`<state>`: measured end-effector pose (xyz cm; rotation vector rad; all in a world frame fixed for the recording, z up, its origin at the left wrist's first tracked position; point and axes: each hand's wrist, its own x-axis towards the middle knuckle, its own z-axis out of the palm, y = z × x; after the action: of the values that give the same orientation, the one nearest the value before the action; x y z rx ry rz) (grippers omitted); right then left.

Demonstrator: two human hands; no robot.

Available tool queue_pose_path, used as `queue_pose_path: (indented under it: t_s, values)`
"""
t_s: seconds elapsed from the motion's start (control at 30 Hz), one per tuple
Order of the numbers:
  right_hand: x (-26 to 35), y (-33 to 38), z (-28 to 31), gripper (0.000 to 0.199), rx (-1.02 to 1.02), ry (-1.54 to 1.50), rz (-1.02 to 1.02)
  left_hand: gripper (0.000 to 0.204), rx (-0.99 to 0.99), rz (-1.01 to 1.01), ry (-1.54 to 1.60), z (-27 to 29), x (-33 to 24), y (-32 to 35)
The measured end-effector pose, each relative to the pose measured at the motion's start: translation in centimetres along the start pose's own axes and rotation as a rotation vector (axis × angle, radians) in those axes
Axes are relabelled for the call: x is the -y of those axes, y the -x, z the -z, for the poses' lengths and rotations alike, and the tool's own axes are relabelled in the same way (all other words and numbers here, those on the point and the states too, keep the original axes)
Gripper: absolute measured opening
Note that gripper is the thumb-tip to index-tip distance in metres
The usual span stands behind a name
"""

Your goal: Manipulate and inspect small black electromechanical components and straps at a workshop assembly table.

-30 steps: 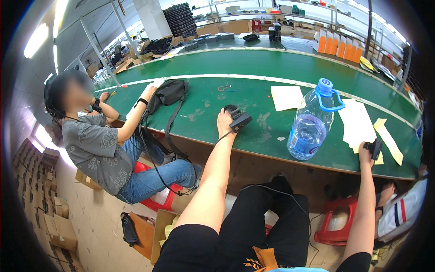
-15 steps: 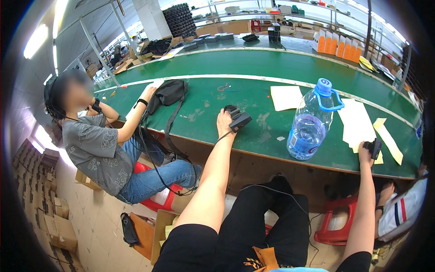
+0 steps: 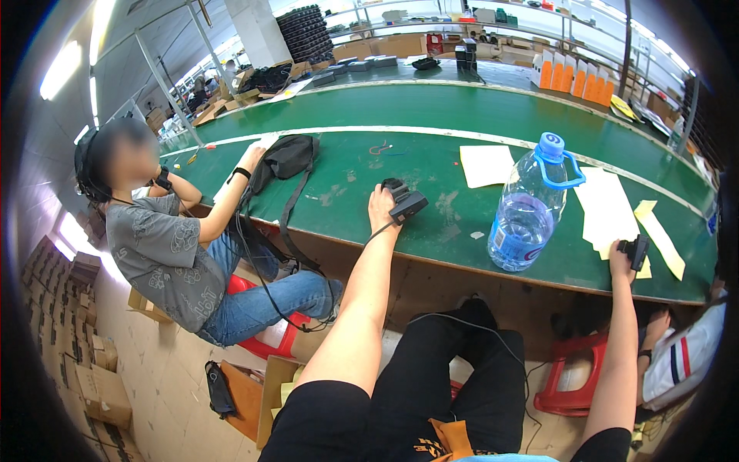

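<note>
My left hand (image 3: 380, 208) rests on the green workbench (image 3: 431, 162), closed around a small black device (image 3: 403, 202) with a cable running back along my forearm. Farther right, at the bench's front edge, my right hand (image 3: 620, 260) grips a second small black device (image 3: 637, 251). A large clear water bottle (image 3: 530, 208) with a blue cap and handle stands upright between the two hands. White and yellow paper sheets (image 3: 608, 204) lie just beyond my right hand.
A seated person (image 3: 165, 246) in a grey shirt and jeans sits at the left on a red stool, arms on the bench beside a black bag (image 3: 283, 158). Another red stool (image 3: 566, 377) stands under the bench. Cardboard boxes (image 3: 85, 369) line the floor at left.
</note>
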<state>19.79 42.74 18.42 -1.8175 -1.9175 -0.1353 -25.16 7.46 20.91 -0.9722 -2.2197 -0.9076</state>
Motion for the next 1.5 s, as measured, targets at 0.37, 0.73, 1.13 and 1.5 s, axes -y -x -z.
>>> queue_pose_path:
  t_s: [0.37,0.73,1.13,1.5]
  values:
    - [0.5,0.2,0.8,0.054,0.089,-0.023,-0.007,0.031,-0.096,-0.053,-0.082,0.0,-0.1,0.4]
    - [-1.9,-1.4,-2.7,0.056,-0.023,-0.007,0.034,0.035,-0.078,-0.019,-0.101,-0.6,0.1,0.4]
    - [-0.1,-0.3,-0.1,0.059,0.062,-0.025,0.001,0.032,-0.016,0.012,-0.004,0.3,-0.1,0.1]
    - [0.2,-0.2,0.3,0.062,0.118,0.007,-0.007,0.029,-0.046,0.026,-0.056,0.1,-0.1,0.2]
